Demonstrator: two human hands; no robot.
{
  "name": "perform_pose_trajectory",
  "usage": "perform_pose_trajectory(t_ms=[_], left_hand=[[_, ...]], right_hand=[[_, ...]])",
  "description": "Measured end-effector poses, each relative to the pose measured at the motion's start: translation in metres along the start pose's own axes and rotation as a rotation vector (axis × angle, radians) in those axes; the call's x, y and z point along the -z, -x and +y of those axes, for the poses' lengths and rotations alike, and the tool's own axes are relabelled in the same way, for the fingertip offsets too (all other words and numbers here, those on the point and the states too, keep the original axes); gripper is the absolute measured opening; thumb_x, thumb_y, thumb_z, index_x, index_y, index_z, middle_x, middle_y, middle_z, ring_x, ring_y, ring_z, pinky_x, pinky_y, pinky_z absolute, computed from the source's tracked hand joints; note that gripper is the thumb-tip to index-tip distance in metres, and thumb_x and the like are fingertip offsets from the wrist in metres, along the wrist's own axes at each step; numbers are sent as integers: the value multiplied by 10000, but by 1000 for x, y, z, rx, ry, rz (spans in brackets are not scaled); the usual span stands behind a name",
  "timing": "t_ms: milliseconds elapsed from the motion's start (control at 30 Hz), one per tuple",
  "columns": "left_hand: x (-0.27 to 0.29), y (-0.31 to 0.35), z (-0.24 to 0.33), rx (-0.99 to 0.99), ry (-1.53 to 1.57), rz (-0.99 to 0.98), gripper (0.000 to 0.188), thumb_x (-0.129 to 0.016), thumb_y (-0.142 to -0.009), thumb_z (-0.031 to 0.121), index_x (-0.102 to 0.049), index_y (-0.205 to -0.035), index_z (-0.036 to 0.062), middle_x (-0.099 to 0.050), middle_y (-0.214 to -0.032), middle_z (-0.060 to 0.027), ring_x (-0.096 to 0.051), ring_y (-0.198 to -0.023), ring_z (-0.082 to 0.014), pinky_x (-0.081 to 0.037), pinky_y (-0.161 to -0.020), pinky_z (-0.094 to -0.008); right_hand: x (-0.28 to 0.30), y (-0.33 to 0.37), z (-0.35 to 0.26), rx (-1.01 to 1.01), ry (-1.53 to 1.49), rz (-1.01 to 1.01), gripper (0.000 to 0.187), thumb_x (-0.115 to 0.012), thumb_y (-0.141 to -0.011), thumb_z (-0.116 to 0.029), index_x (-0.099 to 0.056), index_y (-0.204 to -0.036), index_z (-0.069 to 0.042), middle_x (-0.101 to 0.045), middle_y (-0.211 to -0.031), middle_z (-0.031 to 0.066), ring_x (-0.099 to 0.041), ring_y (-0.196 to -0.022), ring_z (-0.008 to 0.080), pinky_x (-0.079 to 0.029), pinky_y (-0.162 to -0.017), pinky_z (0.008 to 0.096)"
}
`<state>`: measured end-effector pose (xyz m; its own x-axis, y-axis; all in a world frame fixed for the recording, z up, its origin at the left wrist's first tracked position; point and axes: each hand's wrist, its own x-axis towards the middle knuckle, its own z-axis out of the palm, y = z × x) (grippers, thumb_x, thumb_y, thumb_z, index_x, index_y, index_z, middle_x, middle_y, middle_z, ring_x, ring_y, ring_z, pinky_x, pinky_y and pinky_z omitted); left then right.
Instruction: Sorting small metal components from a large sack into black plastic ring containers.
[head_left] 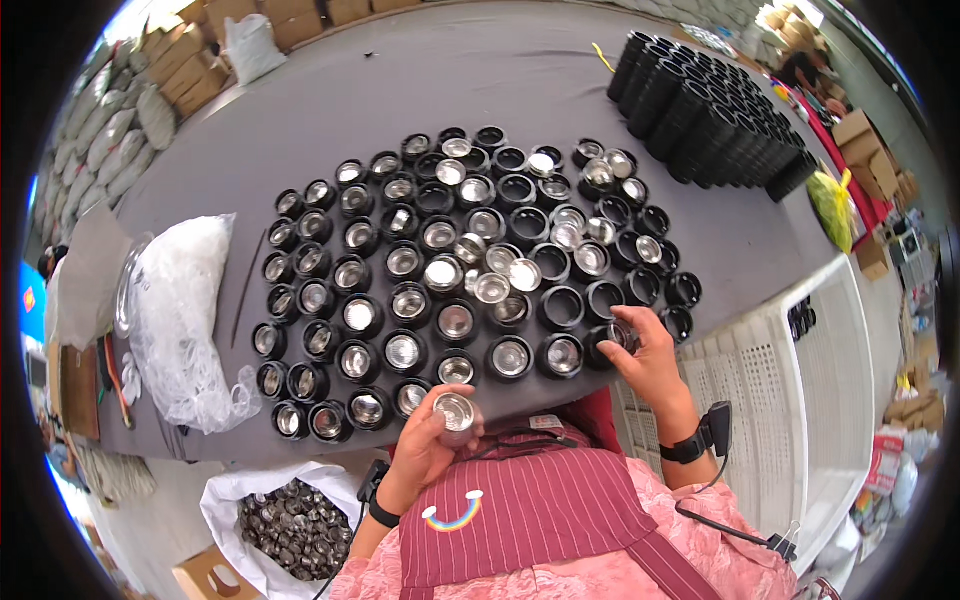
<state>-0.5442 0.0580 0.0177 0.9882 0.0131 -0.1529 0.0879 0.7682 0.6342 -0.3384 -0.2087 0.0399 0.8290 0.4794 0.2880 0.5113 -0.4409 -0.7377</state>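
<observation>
Silver metal cup [455, 411] gripped in left hand [428, 447], right hand [645, 352] touching black cap [612, 340]

A small round silver metal cup [455, 411] sits upright in the left hand [425, 450], near the body, its shiny open mouth facing up. A black ring-shaped cap [620, 336] with a silvery inside lies at the near right corner of the rows of like caps on the grey table [400, 90]; the right hand [650, 360] grips it, apparently tilted slightly, though the fingers hide part of it.
</observation>
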Motion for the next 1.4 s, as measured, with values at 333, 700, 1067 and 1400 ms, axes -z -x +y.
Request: perform_pose_trajectory(t_ms=[333,700,1067,1400], left_hand=[[-11,-10,-14,100,-8,-31,596,-651,-931,400,-454,-1347,21,-642,-1034,-149,-637,-912,-213,-519,-724,-321],[-22,-24,-13,132,-141,-42,562,-619,-957,395,-455,-1334,11,-617,-1023,-146,-609,-909,-222,-505,-720,-322],[-46,-68,-43,324,-182,-175,470,-479,-1050,393,-470,-1375,53,-614,-1089,-58,-620,-892,-146,-510,-698,-275],[-38,-81,-64,423,-43,-304,634,-402,-1043,498,-364,-1477,36,-621,-1121,-150,-619,-971,-202,-523,-766,-348]], right_hand=[[-28,-35,-18,172,253,-84,559,-812,-757,-275,-601,-1241,-91,-617,-1184,133,-611,-1092,333,-534,-881,411],[-17,-14,-6,202,152,34,412,-752,-843,-224,-622,-1188,-42,-658,-1136,158,-641,-1058,334,-519,-883,418],[-22,30,-40,533,-98,-155,291,-772,-764,-151,-685,-1039,-111,-671,-1088,56,-633,-916,252,-452,-756,371],[26,38,14,242,293,302,133,-755,-776,-88,-684,-889,-88,-689,-914,45,-620,-824,258,-446,-777,391]])
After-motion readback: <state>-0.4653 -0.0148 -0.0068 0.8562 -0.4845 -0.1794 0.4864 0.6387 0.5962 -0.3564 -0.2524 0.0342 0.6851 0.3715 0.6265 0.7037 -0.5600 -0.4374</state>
